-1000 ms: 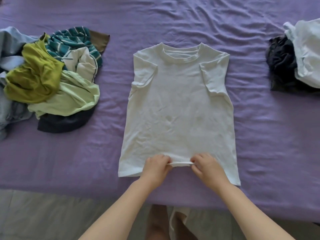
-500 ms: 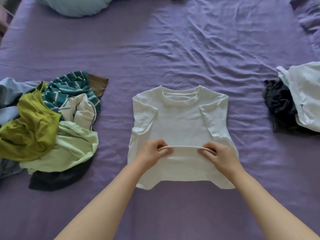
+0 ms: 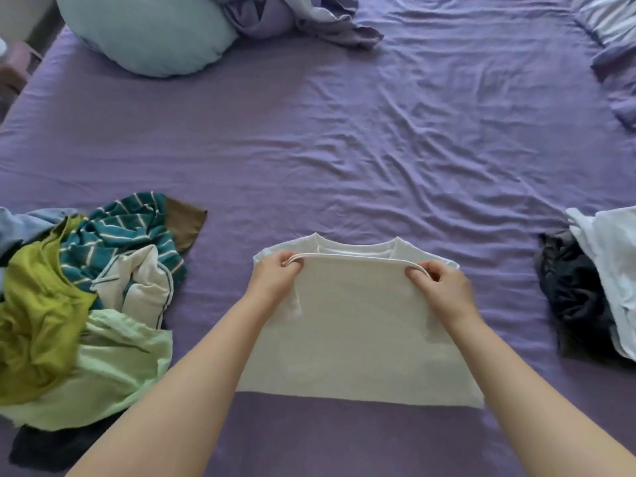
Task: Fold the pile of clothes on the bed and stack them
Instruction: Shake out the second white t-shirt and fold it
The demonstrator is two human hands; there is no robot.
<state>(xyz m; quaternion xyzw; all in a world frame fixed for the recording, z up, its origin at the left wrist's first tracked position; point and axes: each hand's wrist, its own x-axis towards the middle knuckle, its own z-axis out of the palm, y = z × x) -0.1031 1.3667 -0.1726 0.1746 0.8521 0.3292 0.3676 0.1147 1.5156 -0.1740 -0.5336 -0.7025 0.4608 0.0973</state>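
My left hand (image 3: 275,275) and right hand (image 3: 438,287) pinch the shirt (image 3: 358,332) hem, now carried to the collar. One fold nearly done; the pile (image 3: 79,304) waits.

No text, label, brand, number or sign can be read anywhere in the view.
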